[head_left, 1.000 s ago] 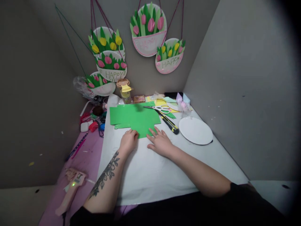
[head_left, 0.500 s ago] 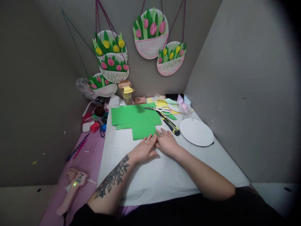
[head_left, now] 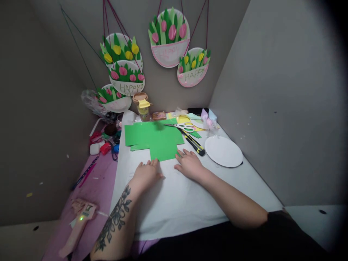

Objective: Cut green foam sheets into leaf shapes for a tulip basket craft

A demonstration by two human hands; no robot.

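Note:
Green paper (head_left: 154, 137) lies flat on the white cloth, with a narrower part pointing towards me. My left hand (head_left: 146, 174) rests with fingers extended at the near left corner of that part. Across from it, my right hand (head_left: 189, 164) lies palm down and open, its fingertips at the paper's near right edge. Neither hand holds anything. White-handled scissors (head_left: 184, 126) sit on the paper's far right corner. A black and yellow utility knife (head_left: 195, 144) lies just beyond my right hand, beside some green paper leaves (head_left: 194, 133).
A white paper plate (head_left: 223, 151) is at the right. The pink glue gun (head_left: 81, 217) with a lit green light lies at the left on purple cloth. A lidded jar (head_left: 143, 108) stands at the back. Paper-plate flower hangings (head_left: 169, 54) are on the wall.
My left hand has slid left along the paper's near edge, away from my right hand. The right hand stays by the right corner. The whole view has shifted slightly.

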